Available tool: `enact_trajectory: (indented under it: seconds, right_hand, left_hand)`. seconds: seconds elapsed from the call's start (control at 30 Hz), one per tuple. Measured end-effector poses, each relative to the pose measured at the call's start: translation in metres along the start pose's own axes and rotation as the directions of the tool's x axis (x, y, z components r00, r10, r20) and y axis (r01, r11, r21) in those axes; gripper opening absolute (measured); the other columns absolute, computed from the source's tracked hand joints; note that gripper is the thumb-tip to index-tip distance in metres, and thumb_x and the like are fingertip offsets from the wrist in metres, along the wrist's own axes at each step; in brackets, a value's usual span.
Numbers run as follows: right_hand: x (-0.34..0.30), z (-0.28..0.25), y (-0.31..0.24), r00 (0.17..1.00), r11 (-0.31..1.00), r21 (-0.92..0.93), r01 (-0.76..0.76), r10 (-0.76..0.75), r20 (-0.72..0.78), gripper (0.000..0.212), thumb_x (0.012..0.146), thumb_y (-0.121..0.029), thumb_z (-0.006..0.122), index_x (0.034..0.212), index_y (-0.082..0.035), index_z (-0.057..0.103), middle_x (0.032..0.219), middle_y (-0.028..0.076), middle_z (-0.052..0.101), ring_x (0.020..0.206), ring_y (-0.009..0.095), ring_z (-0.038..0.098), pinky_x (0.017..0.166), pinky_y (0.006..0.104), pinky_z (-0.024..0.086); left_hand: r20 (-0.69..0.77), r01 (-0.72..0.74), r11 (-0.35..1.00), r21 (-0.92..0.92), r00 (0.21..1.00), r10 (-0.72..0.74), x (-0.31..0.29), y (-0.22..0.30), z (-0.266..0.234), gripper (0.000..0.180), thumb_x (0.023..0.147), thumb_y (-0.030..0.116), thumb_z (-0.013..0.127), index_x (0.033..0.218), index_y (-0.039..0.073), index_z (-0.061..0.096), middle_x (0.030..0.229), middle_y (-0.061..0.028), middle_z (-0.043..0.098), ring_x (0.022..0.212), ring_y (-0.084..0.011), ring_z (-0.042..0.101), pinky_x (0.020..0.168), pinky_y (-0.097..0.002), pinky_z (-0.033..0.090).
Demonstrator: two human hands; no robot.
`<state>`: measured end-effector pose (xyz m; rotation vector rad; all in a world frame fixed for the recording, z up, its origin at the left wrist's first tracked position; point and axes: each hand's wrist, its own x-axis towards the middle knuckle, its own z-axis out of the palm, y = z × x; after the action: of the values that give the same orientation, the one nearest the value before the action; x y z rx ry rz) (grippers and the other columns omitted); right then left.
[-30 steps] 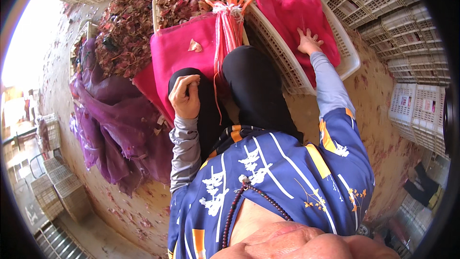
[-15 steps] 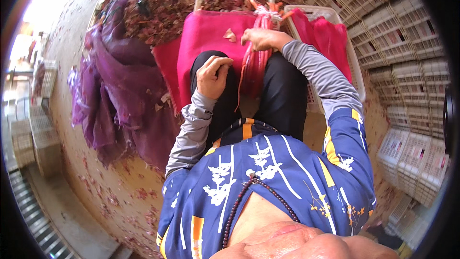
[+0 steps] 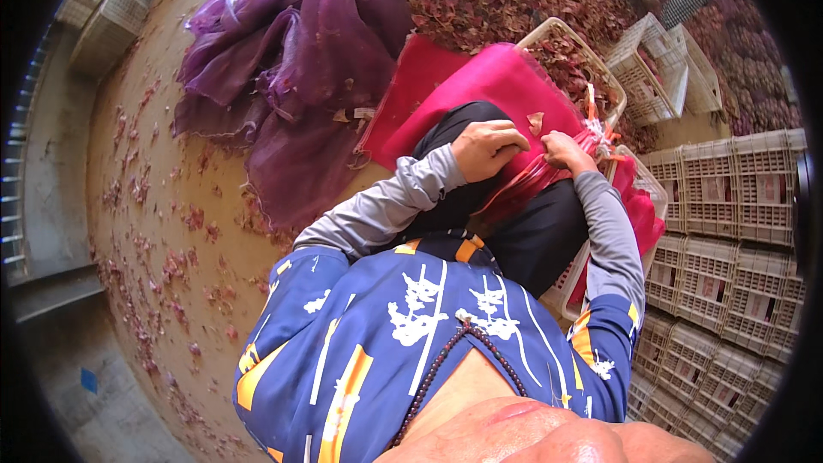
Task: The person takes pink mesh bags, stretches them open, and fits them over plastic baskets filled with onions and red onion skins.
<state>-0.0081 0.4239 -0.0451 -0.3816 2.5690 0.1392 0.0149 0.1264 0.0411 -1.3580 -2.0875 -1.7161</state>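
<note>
My right hand (image 3: 566, 153) is closed at the red mesh bundle (image 3: 525, 187), its thumb and fingers pinching the bundle's edge. The bundle lies between my knees, gathered with white and orange strings (image 3: 597, 135) at the far end. My left hand (image 3: 490, 151) is just left of it, above my knee, fingers curled in; whatever they hold, if anything, is hidden. Under both hands a bright pink-red cloth (image 3: 497, 86) spreads over my lap, with a dry onion-like skin flake (image 3: 536, 123) on it.
Purple mesh netting (image 3: 321, 60) is heaped at the far left. Beyond the cloth stands a crate (image 3: 561, 27) amid reddish dry skins (image 3: 489, 0). At my right a crate (image 3: 658, 193) holds red cloth, near stacked white crates (image 3: 720, 180). Skins litter the floor (image 3: 171, 231).
The view has turned, so the scene sits further right and tilted. My right hand has moved off the bundle's top toward my left hand, and the hands are now closer together.
</note>
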Motion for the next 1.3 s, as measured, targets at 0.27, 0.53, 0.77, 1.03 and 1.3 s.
enact_trajectory:
  seconds: [0.27,0.53,0.77,1.03,1.3]
  right_hand:
    - [-0.065,-0.066,-0.058,0.596,0.949,0.303,0.088,0.193,-0.78,0.02,0.086,-0.015,0.066,0.086,-0.006,0.048,0.076,0.016,0.059,0.071,0.038,0.06,0.059,0.0455,0.045]
    - [-0.082,-0.059,-0.057,0.413,0.974,0.189,0.128,0.121,-0.903,0.02,0.082,-0.012,0.071,0.085,-0.009,0.052,0.063,0.011,0.054,0.057,0.03,0.059,0.052,0.0388,0.045]
    - [-0.09,-0.073,-0.054,0.162,0.948,0.318,-0.005,0.315,-0.935,0.017,0.085,-0.015,0.068,0.088,-0.008,0.054,0.073,0.014,0.059,0.062,0.035,0.06,0.053,0.0439,0.045]
    - [-0.079,-0.064,-0.042,0.068,0.898,0.434,-0.068,0.438,-0.896,0.024,0.085,-0.03,0.068,0.097,-0.012,0.058,0.08,0.01,0.065,0.068,0.031,0.064,0.058,0.042,0.049]
    - [-0.09,-0.061,-0.035,0.055,0.894,0.416,-0.164,0.43,-0.901,0.02,0.086,-0.031,0.066,0.088,-0.011,0.063,0.081,0.004,0.066,0.072,0.028,0.065,0.061,0.0383,0.05]
  left_hand:
    - [0.256,0.318,0.812,0.489,0.838,-0.482,0.039,0.006,0.056,0.063,0.08,0.047,0.065,0.119,-0.001,0.053,0.115,-0.0212,0.06,0.104,-0.0346,0.062,0.089,-0.0417,0.05]
    - [0.241,0.47,0.79,0.395,0.776,-0.582,0.064,-0.025,0.088,0.035,0.081,0.034,0.059,0.095,0.004,0.069,0.105,-0.0168,0.065,0.103,-0.0325,0.063,0.089,-0.0437,0.049]
    - [0.183,0.431,0.879,0.202,0.865,-0.466,0.094,-0.07,0.083,0.032,0.085,0.032,0.062,0.085,0.001,0.07,0.08,-0.0186,0.069,0.073,-0.0298,0.068,0.071,-0.0406,0.055]
    - [0.017,0.348,0.931,0.108,0.936,-0.352,0.086,-0.067,0.064,0.032,0.074,0.015,0.075,0.1,0.005,0.059,0.082,-0.0121,0.063,0.078,-0.0244,0.063,0.071,-0.0359,0.052]
    - [0.206,0.187,0.822,0.537,0.917,-0.342,0.087,-0.043,0.049,0.038,0.076,0.02,0.069,0.111,0.009,0.059,0.107,-0.0203,0.059,0.1,-0.0386,0.059,0.087,-0.0462,0.048]
